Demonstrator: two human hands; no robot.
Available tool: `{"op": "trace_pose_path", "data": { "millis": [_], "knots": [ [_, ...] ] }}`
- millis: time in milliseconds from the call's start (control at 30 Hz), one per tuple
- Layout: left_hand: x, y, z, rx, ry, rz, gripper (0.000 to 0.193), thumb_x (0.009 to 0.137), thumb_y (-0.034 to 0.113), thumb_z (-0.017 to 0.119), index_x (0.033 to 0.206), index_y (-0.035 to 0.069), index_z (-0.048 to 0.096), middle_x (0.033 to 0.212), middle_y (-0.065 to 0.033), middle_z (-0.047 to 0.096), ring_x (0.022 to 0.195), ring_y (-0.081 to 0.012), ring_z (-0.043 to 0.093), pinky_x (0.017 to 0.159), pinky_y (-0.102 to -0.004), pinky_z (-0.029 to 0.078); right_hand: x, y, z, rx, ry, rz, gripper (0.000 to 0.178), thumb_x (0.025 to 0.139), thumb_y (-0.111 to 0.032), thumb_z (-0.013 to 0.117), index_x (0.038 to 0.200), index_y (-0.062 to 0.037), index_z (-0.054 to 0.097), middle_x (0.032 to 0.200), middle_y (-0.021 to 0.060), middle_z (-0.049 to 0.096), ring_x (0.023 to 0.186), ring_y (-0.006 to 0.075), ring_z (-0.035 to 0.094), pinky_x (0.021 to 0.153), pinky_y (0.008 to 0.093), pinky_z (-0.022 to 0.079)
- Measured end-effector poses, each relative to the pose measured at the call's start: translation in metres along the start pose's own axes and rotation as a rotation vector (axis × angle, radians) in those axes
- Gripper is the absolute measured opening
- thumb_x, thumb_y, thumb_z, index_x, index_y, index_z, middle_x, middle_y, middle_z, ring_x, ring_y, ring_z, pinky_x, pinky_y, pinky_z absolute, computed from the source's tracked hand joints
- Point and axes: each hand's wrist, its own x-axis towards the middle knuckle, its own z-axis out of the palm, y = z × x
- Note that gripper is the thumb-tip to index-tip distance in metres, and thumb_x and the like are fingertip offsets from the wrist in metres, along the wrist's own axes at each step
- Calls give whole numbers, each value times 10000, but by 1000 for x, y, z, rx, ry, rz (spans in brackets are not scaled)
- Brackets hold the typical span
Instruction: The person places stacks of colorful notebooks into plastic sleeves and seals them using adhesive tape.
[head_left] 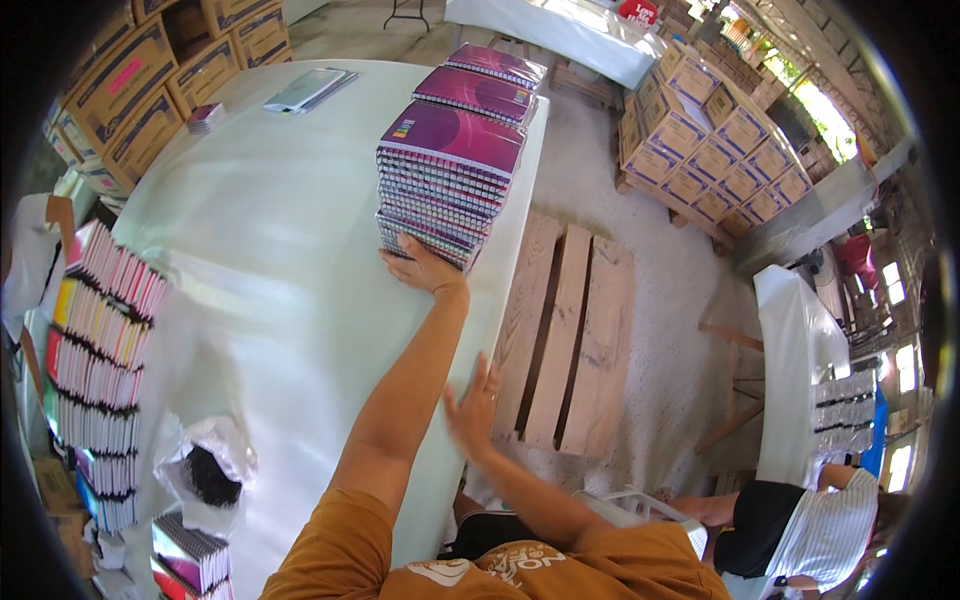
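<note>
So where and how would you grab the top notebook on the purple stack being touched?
Probably grip the top spiral notebook by its left and right edges, one hand from each side; it lies flat on the stack, both edges uncovered.

Notebooks (pixel 452 140) are purple; the far shirt (pixel 828 530) seems striped.

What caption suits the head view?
Left hand against a stack of spiral notebooks, right hand open near the edge of the table.

Wooden pallet (pixel 604 340) on grey floor (pixel 672 330) — stacked cartons (pixel 705 145) beyond.
</note>
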Motion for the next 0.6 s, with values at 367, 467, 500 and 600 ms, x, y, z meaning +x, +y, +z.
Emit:
{"op": "trace_pose_path", "data": {
  "millis": [367, 467, 500, 600],
  "knots": [
    [20, -20, 198, 73, -33, -38, 956, 793, 746, 333, 1428, 44, 200, 1428, -291, 189, 1350, -387, 168, 1085, -475, 191, 6, -5, -21, 91, -69, -42, 717, 834, -359, 626, 1388, -44, 297, 1355, 375, 233, 1244, 473, 300, 913, 489, 335],
    [34, -26, 235, 77, -23, -31, 972, 779, 763, 332, 1429, 52, 202, 1431, -288, 182, 1348, -390, 170, 1081, -477, 195, 8, -5, -19, 93, -101, -36, 711, 837, -365, 623, 1388, -47, 304, 1355, 378, 232, 1230, 480, 311, 911, 485, 335],
    [33, -27, 245, 77, -24, -39, 975, 777, 765, 335, 1429, 52, 203, 1430, -290, 182, 1347, -392, 171, 1080, -478, 196, 7, -6, -20, 89, -114, -35, 714, 820, -329, 632, 1387, -44, 305, 1357, 371, 221, 1235, 484, 298, 934, 495, 319],
    [32, -31, 272, 71, -41, -41, 973, 776, 756, 360, 1428, 52, 202, 1423, -305, 175, 1339, -401, 181, 1075, -478, 202, 12, -7, -25, 85, -143, -42, 724, 786, -260, 648, 1385, -39, 306, 1363, 358, 199, 1243, 490, 273, 978, 514, 288]
  ]
}}
